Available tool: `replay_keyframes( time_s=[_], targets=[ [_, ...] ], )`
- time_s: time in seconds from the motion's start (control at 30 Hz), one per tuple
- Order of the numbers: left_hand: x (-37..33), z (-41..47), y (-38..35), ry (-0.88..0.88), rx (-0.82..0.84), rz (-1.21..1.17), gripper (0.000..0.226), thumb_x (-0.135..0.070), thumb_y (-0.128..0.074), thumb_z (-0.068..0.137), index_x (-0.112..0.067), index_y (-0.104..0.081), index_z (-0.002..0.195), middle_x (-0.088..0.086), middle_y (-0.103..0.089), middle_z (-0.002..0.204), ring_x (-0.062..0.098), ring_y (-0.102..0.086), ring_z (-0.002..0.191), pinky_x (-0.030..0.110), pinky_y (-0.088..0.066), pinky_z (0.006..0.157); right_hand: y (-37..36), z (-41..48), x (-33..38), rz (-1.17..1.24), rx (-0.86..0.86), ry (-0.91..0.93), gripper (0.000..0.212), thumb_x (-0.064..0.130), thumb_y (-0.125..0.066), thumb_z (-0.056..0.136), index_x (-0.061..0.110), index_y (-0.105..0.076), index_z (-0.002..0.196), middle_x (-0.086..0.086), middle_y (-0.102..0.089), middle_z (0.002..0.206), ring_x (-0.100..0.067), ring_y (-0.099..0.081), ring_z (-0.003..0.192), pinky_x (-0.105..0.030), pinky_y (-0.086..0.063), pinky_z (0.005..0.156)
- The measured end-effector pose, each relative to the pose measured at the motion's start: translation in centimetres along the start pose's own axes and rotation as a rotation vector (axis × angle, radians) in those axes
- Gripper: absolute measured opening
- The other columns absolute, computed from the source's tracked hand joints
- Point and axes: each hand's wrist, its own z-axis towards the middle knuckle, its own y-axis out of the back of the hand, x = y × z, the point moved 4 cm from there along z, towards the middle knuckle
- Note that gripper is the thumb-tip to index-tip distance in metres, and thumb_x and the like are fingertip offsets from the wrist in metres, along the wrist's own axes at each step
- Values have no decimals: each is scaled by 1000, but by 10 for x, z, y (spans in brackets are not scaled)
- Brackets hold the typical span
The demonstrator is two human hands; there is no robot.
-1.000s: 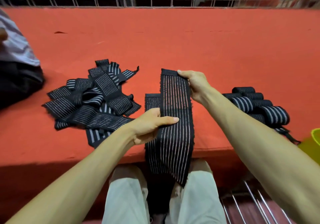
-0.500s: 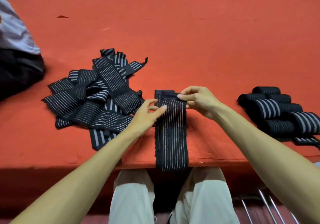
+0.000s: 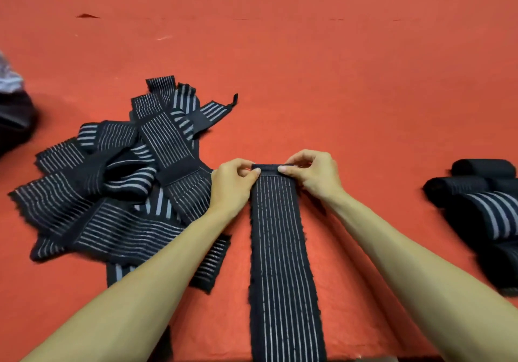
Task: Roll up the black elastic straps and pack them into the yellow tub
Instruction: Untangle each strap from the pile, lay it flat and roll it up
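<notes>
Both hands — left hand (image 3: 234,185), right hand (image 3: 314,175) — pinch the striped elastic strap's (image 3: 283,249) folded end; uneven thumb pressure would likely skew the roll.

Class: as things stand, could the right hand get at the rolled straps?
Probably yes: only bare red cloth lies between the right hand and the rolls. But it pinches the folded end of the flat strap with the left hand, so it must let go first.

loose straps (image 3: 117,193) left, rolls (image 3: 482,210) right, cloth (image 3: 308,67) beyond
</notes>
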Motion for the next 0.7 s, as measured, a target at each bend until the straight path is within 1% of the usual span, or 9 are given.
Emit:
replay_keyframes(
  time_s=[0.07, 0.1, 0.17, 0.27, 0.33, 0.47, 0.57, 0.63, 0.7],
  targets=[
    [4, 9, -7, -8, -1, 61, 16, -24, -69, 88, -14, -74, 100, -4, -69, 76, 12, -65, 81, 28, -48, 87, -5, 10, -8, -55, -8, 11, 15, 25, -85, 72, 21, -70, 74, 8, -64, 65, 2, -53, 54, -13, -40, 56],
    [6, 12, -11, -9, -5, 83, 19, -24, -69, 88, -13, -74, 102, -2, -70, 79, 14, -65, 84, 26, -46, 88, -8, 13, -12, -67, -11, 10, 16, 25, -85, 71, 21, -70, 74, 8, -63, 63, 4, -52, 52, -10, -38, 55],
    [9, 15, -15, -21, -30, 110, 22, -24, -67, 89, -11, -73, 106, 0, -71, 81, 13, -65, 85, 19, -42, 82, -10, 17, -18, -80, -33, 10, 18, 25, -85, 71, 20, -69, 74, 7, -63, 62, 4, -51, 51, -9, -39, 56],
    [9, 18, -17, -43, -62, 143, 23, -23, -66, 89, -11, -73, 107, -5, -66, 74, 11, -62, 78, 14, -36, 75, -13, 19, -21, -100, -45, 23, 22, 25, -86, 70, 21, -66, 77, 6, -63, 63, -1, -54, 55, -10, -40, 56],
    [9, 18, -18, -71, -69, 178, 23, -22, -66, 89, -10, -73, 108, -7, -63, 73, 9, -58, 76, 12, -33, 73, -14, 20, -20, -119, -28, 37, 21, 26, -85, 71, 22, -67, 80, 7, -63, 65, 0, -53, 56, -8, -39, 56],
    [12, 17, -20, -128, -61, 239, 29, -18, -65, 89, -12, -69, 117, -5, -58, 89, 6, -50, 84, 6, -26, 78, -14, 20, -19, -166, 18, 63, 20, 28, -84, 72, 22, -73, 86, 10, -60, 68, 2, -50, 57, -6, -36, 56],
    [13, 17, -23, -105, -27, 257, 30, -20, -62, 92, -14, -66, 121, -5, -52, 99, 10, -51, 94, 11, -28, 85, -15, 22, -21, -179, 28, 54, 19, 28, -84, 72, 23, -72, 86, 11, -58, 67, 2, -49, 57, -7, -35, 54],
    [11, 16, -24, -90, -5, 251, 24, -20, -62, 92, -18, -65, 116, -5, -49, 103, 11, -52, 97, 17, -32, 87, -16, 23, -22, -196, 25, 48, 19, 27, -84, 72, 24, -69, 82, 11, -58, 70, 2, -50, 60, -9, -33, 56],
    [9, 14, -24, -86, 3, 227, 16, -17, -62, 91, -21, -62, 106, -6, -49, 103, 11, -52, 94, 21, -36, 86, -16, 23, -22, -188, 22, 46, 21, 25, -85, 71, 25, -65, 79, 11, -61, 73, 2, -51, 62, -13, -36, 59]
  ],
)
